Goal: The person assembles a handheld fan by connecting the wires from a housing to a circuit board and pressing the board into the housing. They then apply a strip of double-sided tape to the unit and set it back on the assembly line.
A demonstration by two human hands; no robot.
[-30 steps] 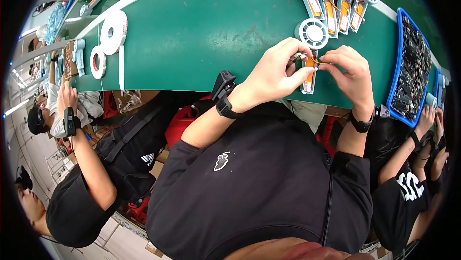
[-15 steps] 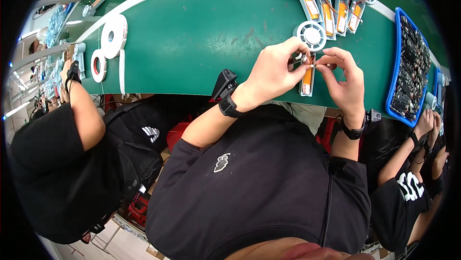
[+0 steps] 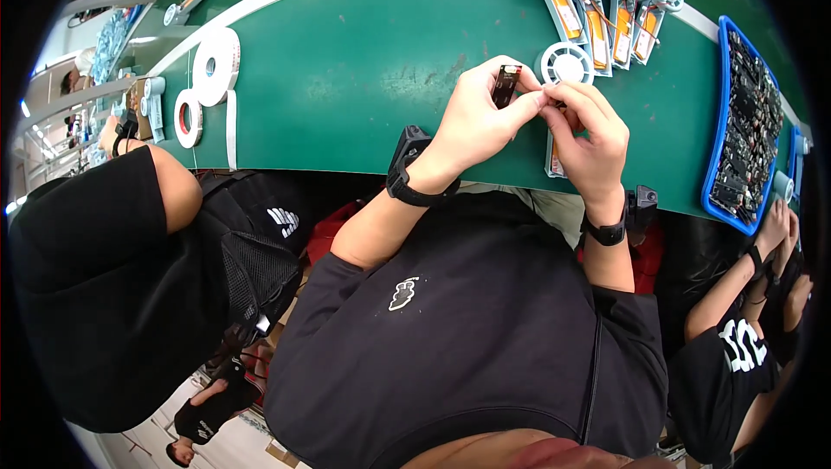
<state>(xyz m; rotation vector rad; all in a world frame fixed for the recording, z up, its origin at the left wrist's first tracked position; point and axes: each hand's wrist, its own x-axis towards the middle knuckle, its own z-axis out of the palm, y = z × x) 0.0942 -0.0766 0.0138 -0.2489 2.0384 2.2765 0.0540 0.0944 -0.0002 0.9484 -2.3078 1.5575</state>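
Observation:
My left hand (image 3: 478, 125) is closed on a small black circuit board (image 3: 506, 86), which stands up between thumb and fingers. Against its thumb tip come the fingertips of my right hand (image 3: 595, 142), closed in a pinch. Whatever they pinch is too small and covered to make out. Behind and under the hands lies a handheld fan with a round pale-blue head (image 3: 567, 63). Its open handle (image 3: 555, 157) points toward me and is mostly hidden by my right hand.
Several similar fans (image 3: 597, 23) with orange batteries and red wires lie at the far right. A blue tray (image 3: 711, 176) full of black circuit boards stands at the right. White tape rolls (image 3: 227, 67) lie at the left on the green table (image 3: 346, 80). Co-workers sit on both sides.
My left hand has moved slightly left and turned, so the circuit board now shows upright. My right hand has moved left, and its fingertips have closed against the left hand's.

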